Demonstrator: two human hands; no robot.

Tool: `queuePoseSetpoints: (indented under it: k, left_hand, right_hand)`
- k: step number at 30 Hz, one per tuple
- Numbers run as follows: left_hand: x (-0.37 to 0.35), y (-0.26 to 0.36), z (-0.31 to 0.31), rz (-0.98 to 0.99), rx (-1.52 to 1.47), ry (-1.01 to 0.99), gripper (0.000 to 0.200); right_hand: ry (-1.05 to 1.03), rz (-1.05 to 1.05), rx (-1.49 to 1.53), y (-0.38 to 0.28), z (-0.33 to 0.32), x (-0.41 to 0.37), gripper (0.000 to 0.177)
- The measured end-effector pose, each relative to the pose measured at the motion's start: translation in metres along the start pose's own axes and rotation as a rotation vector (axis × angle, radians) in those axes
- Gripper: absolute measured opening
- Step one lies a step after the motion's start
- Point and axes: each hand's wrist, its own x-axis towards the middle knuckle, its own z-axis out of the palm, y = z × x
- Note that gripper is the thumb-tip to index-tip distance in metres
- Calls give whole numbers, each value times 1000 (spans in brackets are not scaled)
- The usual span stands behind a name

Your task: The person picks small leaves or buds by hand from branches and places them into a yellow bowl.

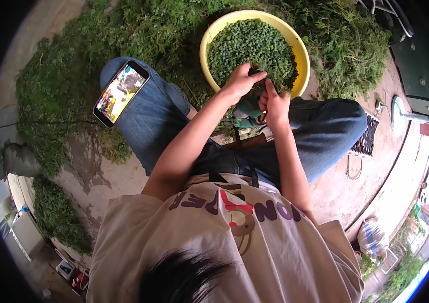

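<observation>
A yellow basin (204,56) stands in front of me, holding many small green berries (249,43) with some leafy bits at its near right. Over its near edge, my left hand (242,81) has its thumb and fingers bent toward a small dark green sprig between the hands. Close on the right, my right hand (275,101) is closed, with a finger and thumb pinched near the same greenery. What exactly lies in each hand's fingertips is too small to make out.
Cut green branches (138,30) lie around the basin, with more at its right (348,55). A lit phone (121,93) rests on my left knee. A green metal object (421,70) stands at the right. A white sack (373,237) lies at the lower right.
</observation>
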Motion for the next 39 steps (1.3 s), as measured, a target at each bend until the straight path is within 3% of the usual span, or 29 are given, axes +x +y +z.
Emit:
queuePoseSetpoints:
  k: [2, 5, 9, 12, 14, 16, 18, 20, 23, 25, 27, 29, 30, 31, 33, 34, 35, 37, 39]
  left_hand:
    - [0, 13, -9, 101, 384, -134, 33]
    - [1, 14, -18, 185, 370, -240, 40]
    - [7, 9, -31, 141, 476, -348, 51]
    - [6, 11, -32, 126, 507, -349, 44]
    - [5, 11, -31, 89, 526, -341, 40]
    - [3, 10, -27, 133, 583, -237, 36]
    - [-2, 11, -22, 106, 519, -202, 31]
    - [-2, 10, -20, 80, 454, -167, 26]
    - [-2, 15, -21, 43, -67, 55, 11]
    - [0, 27, -36, -35, -209, -90, 14]
    - [0, 21, -44, -78, -179, -159, 16]
    - [1, 20, -40, 25, -132, -105, 18]
    - [1, 18, -38, -1, -127, -130, 29]
    - [1, 20, -38, -4, -131, -132, 29]
    - [3, 23, -41, -215, -249, -224, 38]
    - [0, 27, -38, -260, -192, -197, 45]
    - [-4, 31, -34, -260, -193, -195, 45]
    - [-12, 39, -27, -234, 143, -137, 42]
    - [-4, 23, -34, -275, 153, -199, 39]
  right_hand:
    - [-26, 58, -9, -1, -5, 0, 16]
    - [-82, 55, -174, -1, -10, 1, 18]
    - [-88, 59, -184, 4, -14, 4, 19]
    - [-125, 13, -249, 20, -22, 18, 18]
    - [-14, -148, -359, 32, -22, 26, 20]
    - [-18, -158, -341, 32, -22, 26, 20]
    - [-21, -168, -324, 21, -16, 19, 20]
    - [-22, 8, -143, 2, -5, 4, 21]
    - [-21, -5, -34, 3, -6, 1, 23]
    - [-50, 2, -42, 4, -19, 7, 16]
    - [-87, 18, -53, 11, -22, 10, 14]
    - [-72, -38, -127, 8, -14, 10, 16]
    - [-104, -34, -263, 14, -23, 17, 27]
    - [-101, -32, -266, 30, -29, 27, 27]
    - [157, -309, -553, 59, -36, 42, 42]
    - [39, -168, -452, 39, -30, 31, 52]
    - [38, -167, -453, 43, -30, 33, 52]
    - [86, -238, -544, 57, -34, 40, 49]
    - [92, -268, -586, 68, -37, 46, 47]
